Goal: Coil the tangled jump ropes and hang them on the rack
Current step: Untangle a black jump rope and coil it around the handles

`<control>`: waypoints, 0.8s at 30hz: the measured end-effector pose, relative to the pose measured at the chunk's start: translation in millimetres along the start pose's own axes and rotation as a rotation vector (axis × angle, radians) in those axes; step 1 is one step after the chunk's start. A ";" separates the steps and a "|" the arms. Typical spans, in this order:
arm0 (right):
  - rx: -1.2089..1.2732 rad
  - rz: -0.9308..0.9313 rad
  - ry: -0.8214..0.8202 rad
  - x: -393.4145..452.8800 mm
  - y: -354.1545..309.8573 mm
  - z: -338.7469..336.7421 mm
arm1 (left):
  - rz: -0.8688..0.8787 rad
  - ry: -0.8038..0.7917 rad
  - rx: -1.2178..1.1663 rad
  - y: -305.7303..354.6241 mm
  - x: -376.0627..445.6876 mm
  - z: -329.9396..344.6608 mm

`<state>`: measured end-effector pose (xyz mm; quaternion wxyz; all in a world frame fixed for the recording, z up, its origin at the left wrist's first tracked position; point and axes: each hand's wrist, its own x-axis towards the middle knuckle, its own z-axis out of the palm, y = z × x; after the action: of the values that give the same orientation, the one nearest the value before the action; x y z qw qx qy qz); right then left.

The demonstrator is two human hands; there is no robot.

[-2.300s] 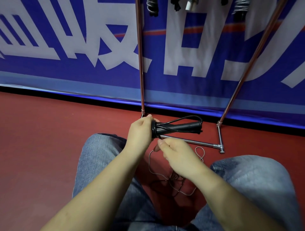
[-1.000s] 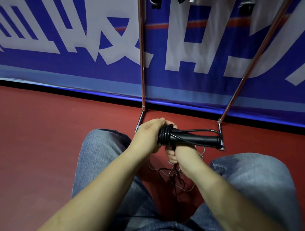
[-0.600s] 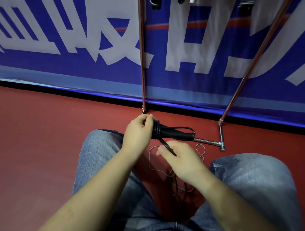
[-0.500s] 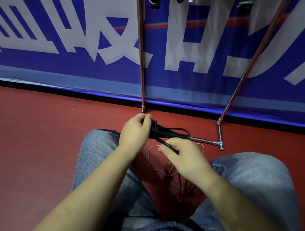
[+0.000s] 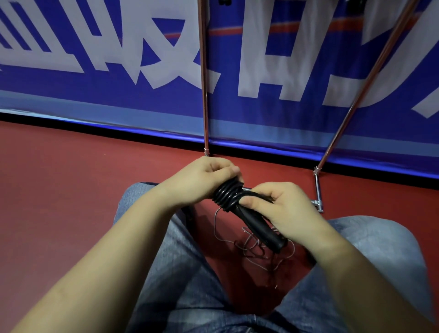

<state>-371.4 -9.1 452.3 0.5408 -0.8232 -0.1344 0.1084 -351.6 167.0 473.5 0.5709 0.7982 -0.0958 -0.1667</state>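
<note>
A black jump rope (image 5: 251,216) is bundled in front of me, its cord wound in several tight turns around the handles. My left hand (image 5: 202,183) grips the wound end of the bundle. My right hand (image 5: 280,206) pinches the cord against the handles with thumb and fingers; the handles point down toward me on the right. More tangled ropes (image 5: 256,247), thin light and dark cords, lie on the red floor between my knees. The rack (image 5: 203,78) shows as two metal poles in front of the blue banner.
The rack's base bar and foot (image 5: 317,195) rest on the floor just beyond my hands. My knees in jeans (image 5: 356,261) flank the tangle. A blue banner with white lettering (image 5: 118,71) stands behind. Dark items hang at the top edge (image 5: 224,2).
The cord has gained more turns around the handles. The bundle has tilted so its free end points down toward me, and my right hand has moved up onto the cord at the wraps.
</note>
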 end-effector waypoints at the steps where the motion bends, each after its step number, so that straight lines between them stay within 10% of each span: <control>1: 0.105 0.018 -0.035 1.0 1.7 -1.2 | 0.017 -0.017 -0.034 2.4 -1.5 1.1; 8: 0.502 0.100 -0.218 3.1 9.6 -11.4 | 0.115 -0.044 -0.257 9.7 -3.0 16.2; 14: 0.898 0.227 0.096 9.8 5.6 19.9 | 0.047 0.223 -0.305 2.8 5.2 31.4; 24: 0.255 0.204 0.101 3.1 18.9 40.7 | -0.009 0.607 -0.151 -15.6 10.9 29.5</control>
<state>-379.8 19.9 418.9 0.6330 -0.7618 -0.0078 0.1372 -353.2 142.5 448.5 0.6304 0.7672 0.0952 0.0704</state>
